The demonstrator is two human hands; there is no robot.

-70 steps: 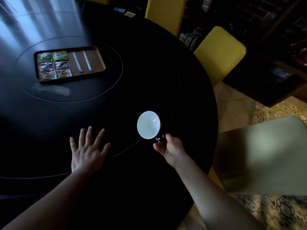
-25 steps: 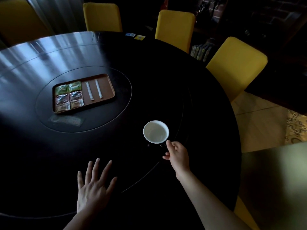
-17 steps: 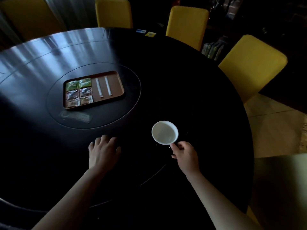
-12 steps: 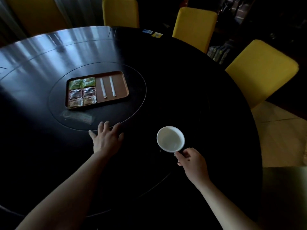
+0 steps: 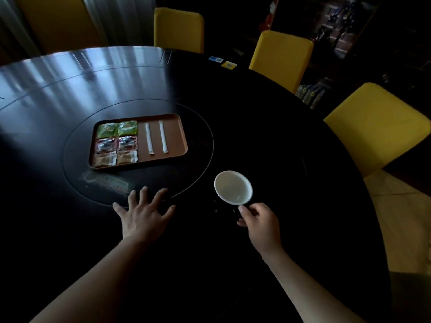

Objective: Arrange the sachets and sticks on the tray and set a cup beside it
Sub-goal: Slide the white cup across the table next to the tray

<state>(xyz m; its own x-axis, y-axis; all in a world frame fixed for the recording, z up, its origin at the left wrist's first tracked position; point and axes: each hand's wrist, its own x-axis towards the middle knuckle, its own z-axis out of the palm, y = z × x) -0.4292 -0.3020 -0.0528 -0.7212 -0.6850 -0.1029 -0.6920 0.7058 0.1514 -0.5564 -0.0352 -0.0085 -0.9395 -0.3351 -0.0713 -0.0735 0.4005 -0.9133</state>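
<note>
Cup (image 5: pixel 233 187) nearer tray (image 5: pixel 177 136), round white rim

Bare dark table (image 5: pixel 268 141) lies open between the cup (image 5: pixel 233 188) and tray (image 5: pixel 179 136); nothing stands between.

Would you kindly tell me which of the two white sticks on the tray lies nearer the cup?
The right-hand stick, beside the tray's bare right side; the other stick borders the sachets.
</note>
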